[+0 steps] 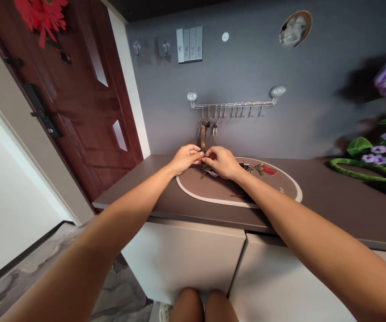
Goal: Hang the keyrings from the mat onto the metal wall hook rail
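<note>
My left hand (185,159) and my right hand (225,163) meet above an oval brown mat (209,193) with a pale rim. Both are closed, pinching a small dark part of a bunch of keys (209,171) between thumbs and fingers. Metal keys show just below the fingertips; whether they hang or rest on the mat I cannot tell. To the right of my right hand, more keys (259,169) and a red tag (269,169) lie on the mat. My right hand and forearm partly cover other metal pieces (245,166).
A clear hook rail (233,105) on the grey wall carries several key rings (215,127) at its left end, one with a brown strap (202,136). Purple artificial flowers (375,154) stand right on the dark countertop (330,210). A red-brown door (88,112) is at left.
</note>
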A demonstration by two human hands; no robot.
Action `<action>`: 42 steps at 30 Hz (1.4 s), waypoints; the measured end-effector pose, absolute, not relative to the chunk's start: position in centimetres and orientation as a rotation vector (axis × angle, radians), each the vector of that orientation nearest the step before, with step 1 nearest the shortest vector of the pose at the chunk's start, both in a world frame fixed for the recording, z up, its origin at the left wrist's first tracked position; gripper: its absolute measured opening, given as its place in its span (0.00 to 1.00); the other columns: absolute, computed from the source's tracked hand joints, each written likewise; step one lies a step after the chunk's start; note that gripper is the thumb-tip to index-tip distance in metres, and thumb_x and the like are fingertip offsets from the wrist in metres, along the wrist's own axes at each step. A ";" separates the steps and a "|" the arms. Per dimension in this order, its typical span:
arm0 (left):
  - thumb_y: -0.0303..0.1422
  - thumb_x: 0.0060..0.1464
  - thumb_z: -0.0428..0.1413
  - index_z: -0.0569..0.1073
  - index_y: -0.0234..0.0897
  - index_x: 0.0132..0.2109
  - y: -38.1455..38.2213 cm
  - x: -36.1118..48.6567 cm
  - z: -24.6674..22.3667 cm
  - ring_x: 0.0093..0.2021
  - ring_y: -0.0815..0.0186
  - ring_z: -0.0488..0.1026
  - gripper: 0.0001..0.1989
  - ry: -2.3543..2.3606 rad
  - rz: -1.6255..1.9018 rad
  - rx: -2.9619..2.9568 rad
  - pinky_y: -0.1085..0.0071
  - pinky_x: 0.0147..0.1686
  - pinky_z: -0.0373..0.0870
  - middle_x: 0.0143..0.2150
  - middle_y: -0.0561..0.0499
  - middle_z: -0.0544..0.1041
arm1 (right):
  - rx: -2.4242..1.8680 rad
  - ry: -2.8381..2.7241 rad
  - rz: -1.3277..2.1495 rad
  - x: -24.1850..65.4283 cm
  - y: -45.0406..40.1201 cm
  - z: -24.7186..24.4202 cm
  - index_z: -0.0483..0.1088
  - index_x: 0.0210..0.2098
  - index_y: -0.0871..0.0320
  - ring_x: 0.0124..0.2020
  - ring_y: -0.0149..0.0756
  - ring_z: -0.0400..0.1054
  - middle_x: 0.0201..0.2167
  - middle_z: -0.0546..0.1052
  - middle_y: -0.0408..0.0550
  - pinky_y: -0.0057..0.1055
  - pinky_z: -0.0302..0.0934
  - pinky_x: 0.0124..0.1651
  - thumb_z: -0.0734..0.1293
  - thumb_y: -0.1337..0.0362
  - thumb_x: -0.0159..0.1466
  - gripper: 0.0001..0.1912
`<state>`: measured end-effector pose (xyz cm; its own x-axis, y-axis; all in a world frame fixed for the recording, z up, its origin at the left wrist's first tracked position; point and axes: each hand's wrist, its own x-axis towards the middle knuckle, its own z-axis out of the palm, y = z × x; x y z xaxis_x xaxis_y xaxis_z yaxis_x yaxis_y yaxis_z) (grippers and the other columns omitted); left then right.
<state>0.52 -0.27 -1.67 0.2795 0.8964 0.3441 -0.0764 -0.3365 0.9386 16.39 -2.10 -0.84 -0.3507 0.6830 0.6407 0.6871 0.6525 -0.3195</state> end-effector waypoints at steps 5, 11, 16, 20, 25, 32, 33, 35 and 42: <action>0.31 0.43 0.60 0.66 0.30 0.34 -0.5 0.5 -1.6 0.28 0.75 0.71 0.12 0.803 1.214 1.588 0.70 0.36 0.70 0.26 0.54 0.72 | -1.075 -2.111 -0.036 16.4 -2.0 -0.9 0.68 0.29 0.60 0.29 0.29 0.62 0.28 0.71 0.46 0.26 0.54 0.33 0.64 0.63 0.55 0.06; 0.31 0.42 0.60 0.66 0.30 0.34 -0.4 0.4 -1.5 0.27 0.75 0.71 0.13 0.811 1.246 1.573 0.71 0.35 0.70 0.25 0.55 0.71 | -1.063 -2.092 -0.051 16.4 -2.2 -0.8 0.68 0.29 0.60 0.29 0.30 0.62 0.29 0.70 0.46 0.26 0.54 0.33 0.63 0.63 0.56 0.06; 0.30 0.42 0.60 0.67 0.30 0.34 -0.6 0.4 -1.4 0.26 0.75 0.70 0.12 0.809 1.266 1.567 0.71 0.35 0.71 0.23 0.56 0.70 | -1.074 -2.066 -0.061 16.3 -2.0 -0.9 0.68 0.30 0.60 0.30 0.31 0.62 0.30 0.71 0.47 0.26 0.54 0.35 0.62 0.65 0.56 0.05; 0.29 0.43 0.60 0.66 0.30 0.34 -0.6 0.4 -1.4 0.26 0.75 0.71 0.11 0.791 1.272 1.548 0.69 0.37 0.71 0.23 0.56 0.71 | -1.079 -2.056 -0.123 16.4 -2.0 -0.8 0.68 0.30 0.60 0.33 0.33 0.62 0.29 0.71 0.48 0.27 0.54 0.38 0.60 0.66 0.56 0.06; 0.28 0.45 0.58 0.65 0.31 0.36 -0.4 0.4 -1.4 0.28 0.73 0.72 0.11 0.761 1.284 1.532 0.68 0.37 0.71 0.25 0.54 0.73 | -1.085 -2.017 -0.083 16.5 -2.1 -0.6 0.69 0.30 0.60 0.33 0.33 0.63 0.29 0.72 0.48 0.28 0.54 0.39 0.60 0.66 0.57 0.07; 0.26 0.50 0.54 0.64 0.32 0.40 -0.5 0.3 -1.2 0.27 0.71 0.73 0.09 0.761 1.256 1.487 0.66 0.36 0.72 0.28 0.51 0.74 | -1.084 -1.862 0.172 16.6 -2.0 -0.5 0.69 0.28 0.60 0.30 0.31 0.64 0.28 0.73 0.46 0.28 0.56 0.38 0.61 0.63 0.56 0.07; 0.26 0.50 0.54 0.65 0.31 0.40 -0.6 0.3 -1.2 0.27 0.71 0.73 0.09 0.762 1.246 1.482 0.66 0.36 0.72 0.28 0.50 0.74 | -1.077 -1.842 0.218 16.6 -2.0 -0.5 0.69 0.28 0.60 0.29 0.30 0.64 0.28 0.73 0.45 0.28 0.56 0.37 0.62 0.63 0.55 0.08; 0.26 0.51 0.53 0.65 0.31 0.40 -0.7 0.3 -1.2 0.27 0.70 0.74 0.08 0.760 1.224 1.479 0.66 0.36 0.73 0.27 0.50 0.74 | -1.058 -1.802 0.299 16.7 -1.8 -0.5 0.68 0.28 0.61 0.28 0.29 0.64 0.27 0.73 0.45 0.27 0.56 0.36 0.62 0.61 0.55 0.09; 0.32 0.51 0.54 0.66 0.31 0.42 -0.7 0.5 -1.6 0.27 0.70 0.73 0.12 0.704 1.122 1.516 0.67 0.34 0.73 0.28 0.50 0.73 | -0.967 -1.695 0.458 16.9 -1.2 -0.7 0.67 0.27 0.61 0.28 0.29 0.62 0.25 0.71 0.44 0.28 0.57 0.35 0.63 0.58 0.53 0.12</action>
<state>0.49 -0.65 -1.56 0.3819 0.8798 0.2830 -0.1279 -0.2530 0.9590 16.88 -1.15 -0.72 -0.0895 0.7868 0.6107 0.3718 0.5952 -0.7124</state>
